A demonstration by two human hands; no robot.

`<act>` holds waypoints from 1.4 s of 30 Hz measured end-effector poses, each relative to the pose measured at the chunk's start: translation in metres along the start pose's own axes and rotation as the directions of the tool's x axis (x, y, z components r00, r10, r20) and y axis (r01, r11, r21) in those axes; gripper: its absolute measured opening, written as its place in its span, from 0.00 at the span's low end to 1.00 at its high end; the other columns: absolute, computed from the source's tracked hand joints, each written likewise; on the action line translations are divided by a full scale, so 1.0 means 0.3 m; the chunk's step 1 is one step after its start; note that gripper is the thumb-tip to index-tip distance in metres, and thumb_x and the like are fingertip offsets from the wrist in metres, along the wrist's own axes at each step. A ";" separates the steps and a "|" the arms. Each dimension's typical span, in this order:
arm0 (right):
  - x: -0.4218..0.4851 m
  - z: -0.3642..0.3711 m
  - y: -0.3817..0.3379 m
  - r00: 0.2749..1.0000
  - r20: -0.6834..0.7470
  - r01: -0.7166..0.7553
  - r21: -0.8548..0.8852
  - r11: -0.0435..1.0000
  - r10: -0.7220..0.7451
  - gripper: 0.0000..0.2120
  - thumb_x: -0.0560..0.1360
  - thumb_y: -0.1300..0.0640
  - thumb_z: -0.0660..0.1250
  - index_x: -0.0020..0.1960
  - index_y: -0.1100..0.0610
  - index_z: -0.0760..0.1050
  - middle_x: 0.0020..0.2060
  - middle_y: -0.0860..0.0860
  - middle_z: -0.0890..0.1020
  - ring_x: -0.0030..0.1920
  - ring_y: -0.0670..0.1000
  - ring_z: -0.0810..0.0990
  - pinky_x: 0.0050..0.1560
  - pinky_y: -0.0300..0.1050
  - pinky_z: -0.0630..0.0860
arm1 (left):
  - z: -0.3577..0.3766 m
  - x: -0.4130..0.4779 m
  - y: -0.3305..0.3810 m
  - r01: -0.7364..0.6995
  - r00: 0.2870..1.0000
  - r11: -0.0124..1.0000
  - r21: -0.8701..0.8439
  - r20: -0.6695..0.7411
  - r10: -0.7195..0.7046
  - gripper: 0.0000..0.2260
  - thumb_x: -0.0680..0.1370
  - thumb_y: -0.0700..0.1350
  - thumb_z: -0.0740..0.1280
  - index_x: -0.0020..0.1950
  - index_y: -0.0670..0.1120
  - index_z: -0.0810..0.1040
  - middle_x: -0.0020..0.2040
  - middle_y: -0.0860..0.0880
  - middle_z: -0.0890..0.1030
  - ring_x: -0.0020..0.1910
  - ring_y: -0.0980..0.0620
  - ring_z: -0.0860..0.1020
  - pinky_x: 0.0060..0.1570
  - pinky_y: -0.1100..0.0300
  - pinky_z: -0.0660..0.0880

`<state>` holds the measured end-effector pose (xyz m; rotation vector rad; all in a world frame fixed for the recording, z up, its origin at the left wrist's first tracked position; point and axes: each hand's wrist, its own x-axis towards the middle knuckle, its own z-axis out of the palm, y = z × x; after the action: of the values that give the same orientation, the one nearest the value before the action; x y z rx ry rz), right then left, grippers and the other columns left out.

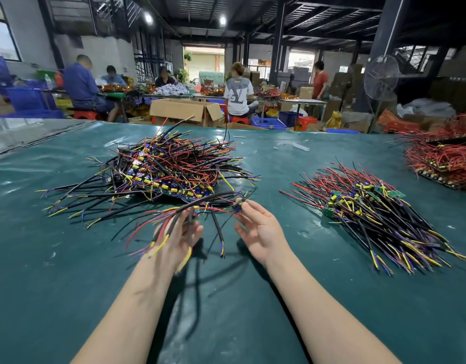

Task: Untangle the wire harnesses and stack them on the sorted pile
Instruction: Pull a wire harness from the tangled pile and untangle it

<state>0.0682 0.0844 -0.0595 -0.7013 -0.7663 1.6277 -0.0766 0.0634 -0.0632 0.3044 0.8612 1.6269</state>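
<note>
Workshop floor, green tarp-covered table (69,258), other people at benches behind.

Step in hand: separating. A harness clump (213,206) is lifted just in front of the tangled pile (168,169).
- Left hand (178,240) holds it. Wires run through the fingers and hang over the wrist, all motion-blurred.
- Right hand (263,232) is half spread, palm turned inward, fingertips at the small board end (238,206). Can't tell if that pinch is closed.

Next, I'd guess: pull one harness free by its board end, then carry it right to the sorted pile (371,211), wires lying the same way.

In the way:
- Loose ends of the clump reach the tangled pile's edge, so there's a snag risk.
- A red-wire heap (441,158) sits beyond the sorted pile. Don't mix the two.
</note>
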 end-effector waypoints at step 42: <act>0.036 -0.056 -0.011 0.965 0.025 0.257 -0.262 0.930 -0.260 0.11 0.71 0.73 0.65 0.36 0.59 0.74 0.25 0.44 0.78 0.30 0.41 0.77 0.36 0.34 0.77 | 0.079 -0.061 -0.078 -0.203 0.960 0.718 0.666 0.279 0.013 0.05 0.78 0.40 0.63 0.54 0.44 0.74 0.47 0.47 0.77 0.37 0.53 0.78 0.31 0.68 0.77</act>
<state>0.0815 0.0974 -0.0675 -0.7601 -1.0361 1.2946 -0.0399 0.0554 -0.0580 1.0930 1.2453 1.2642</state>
